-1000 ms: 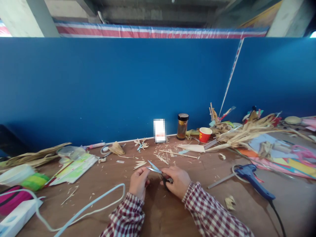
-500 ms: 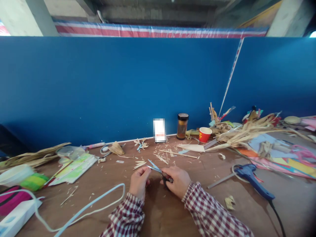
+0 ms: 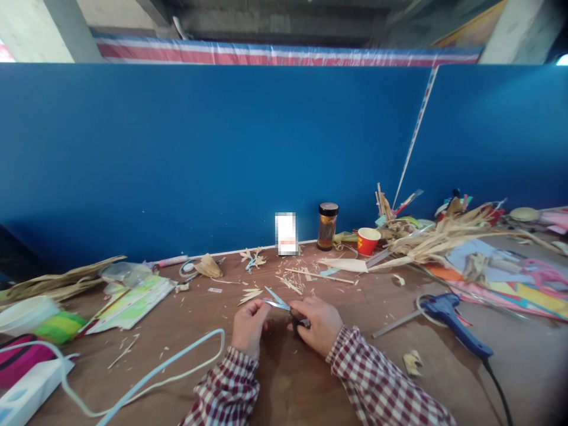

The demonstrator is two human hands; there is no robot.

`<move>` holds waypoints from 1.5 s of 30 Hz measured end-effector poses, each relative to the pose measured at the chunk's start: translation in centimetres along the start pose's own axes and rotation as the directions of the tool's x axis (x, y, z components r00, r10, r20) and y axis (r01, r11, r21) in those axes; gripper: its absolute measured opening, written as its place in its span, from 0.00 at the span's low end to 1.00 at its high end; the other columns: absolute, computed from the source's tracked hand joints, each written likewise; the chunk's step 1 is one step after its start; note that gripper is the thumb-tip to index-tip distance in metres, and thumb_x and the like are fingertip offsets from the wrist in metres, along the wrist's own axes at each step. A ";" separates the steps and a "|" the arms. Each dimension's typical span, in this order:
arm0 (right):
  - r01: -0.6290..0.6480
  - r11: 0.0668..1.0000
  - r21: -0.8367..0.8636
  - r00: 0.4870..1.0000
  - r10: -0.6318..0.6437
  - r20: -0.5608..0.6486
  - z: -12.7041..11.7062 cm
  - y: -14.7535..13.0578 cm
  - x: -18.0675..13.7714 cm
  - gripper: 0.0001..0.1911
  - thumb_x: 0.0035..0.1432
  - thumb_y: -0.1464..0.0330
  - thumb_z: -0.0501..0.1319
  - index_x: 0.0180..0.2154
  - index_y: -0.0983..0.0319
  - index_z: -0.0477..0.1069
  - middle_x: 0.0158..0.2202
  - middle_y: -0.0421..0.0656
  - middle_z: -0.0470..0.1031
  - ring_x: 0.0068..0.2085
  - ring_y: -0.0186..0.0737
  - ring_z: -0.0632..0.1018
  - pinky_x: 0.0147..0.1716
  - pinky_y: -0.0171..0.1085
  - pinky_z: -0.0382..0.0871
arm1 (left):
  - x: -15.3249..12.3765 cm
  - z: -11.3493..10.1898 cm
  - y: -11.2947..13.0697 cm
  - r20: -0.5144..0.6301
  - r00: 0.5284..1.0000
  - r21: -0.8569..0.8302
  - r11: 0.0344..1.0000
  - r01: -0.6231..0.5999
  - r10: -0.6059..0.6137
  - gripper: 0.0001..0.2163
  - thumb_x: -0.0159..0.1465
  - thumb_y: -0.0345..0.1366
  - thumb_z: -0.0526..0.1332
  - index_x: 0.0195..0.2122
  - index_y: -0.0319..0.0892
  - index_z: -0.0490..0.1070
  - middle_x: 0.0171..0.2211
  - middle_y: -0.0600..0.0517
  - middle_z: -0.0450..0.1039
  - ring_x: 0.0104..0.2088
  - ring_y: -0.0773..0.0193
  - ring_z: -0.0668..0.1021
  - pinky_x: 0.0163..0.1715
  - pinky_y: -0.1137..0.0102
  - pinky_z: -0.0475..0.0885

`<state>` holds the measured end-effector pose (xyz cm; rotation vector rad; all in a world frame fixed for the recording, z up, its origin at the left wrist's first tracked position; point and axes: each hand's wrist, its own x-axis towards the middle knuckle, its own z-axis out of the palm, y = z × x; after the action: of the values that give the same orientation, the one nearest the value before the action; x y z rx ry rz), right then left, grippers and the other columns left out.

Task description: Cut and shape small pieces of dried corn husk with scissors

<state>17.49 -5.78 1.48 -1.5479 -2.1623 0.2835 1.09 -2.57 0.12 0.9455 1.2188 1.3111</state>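
My right hand (image 3: pixel 318 319) is closed around the dark handles of a pair of scissors (image 3: pixel 278 302), whose blades are parted and point left. Close to the blade tips, my left hand (image 3: pixel 249 325) is closed in a pinch; whatever is between its fingertips is too small to make out. Just beyond the left hand lies a small fan of pale cut strips (image 3: pixel 251 295). Thin slivers (image 3: pixel 290 284) and a long narrow stick (image 3: pixel 319 276) are scattered past the scissors.
At right a blue glue gun (image 3: pixel 457 325) lies with its black cord. Dried corn husks (image 3: pixel 437 239), a red paper cup (image 3: pixel 368 242) and a dark-lidded jar (image 3: pixel 327 228) stand along the blue partition (image 3: pixel 222 154). On the left are a pale cable (image 3: pixel 177 349) and a white power strip (image 3: pixel 33 387).
The hands and scissors hold nearly the same place. The blades have shifted very slightly, still parted beside the left fingertips.
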 end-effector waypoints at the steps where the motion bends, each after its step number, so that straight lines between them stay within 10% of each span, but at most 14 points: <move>1: 0.000 1.000 -0.003 1.000 0.000 0.003 0.0 0.0 0.0 0.17 0.49 0.62 0.62 0.44 0.54 0.68 0.34 0.40 0.71 0.39 0.40 0.69 0.36 0.34 0.59 | 0.0 0.0 0.0 0.004 1.000 0.003 1.000 -0.005 0.005 0.12 0.43 0.41 0.66 0.23 0.36 0.73 0.12 0.60 0.61 0.13 0.76 0.59 0.13 0.78 0.54; 45: 0.021 1.000 -0.006 1.000 -0.021 -0.015 0.4 0.3 -0.1 0.11 0.51 0.59 0.60 0.36 0.56 0.69 0.28 0.37 0.70 0.31 0.34 0.69 0.30 0.30 0.55 | 0.1 0.0 -0.2 0.059 0.998 -0.018 1.000 0.013 -0.012 0.16 0.42 0.43 0.68 0.25 0.34 0.72 0.12 0.60 0.61 0.12 0.77 0.59 0.12 0.78 0.55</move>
<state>17.51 -5.71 0.96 -1.5255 -2.1685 0.2583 1.06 -2.46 -0.09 0.9551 1.1638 1.2741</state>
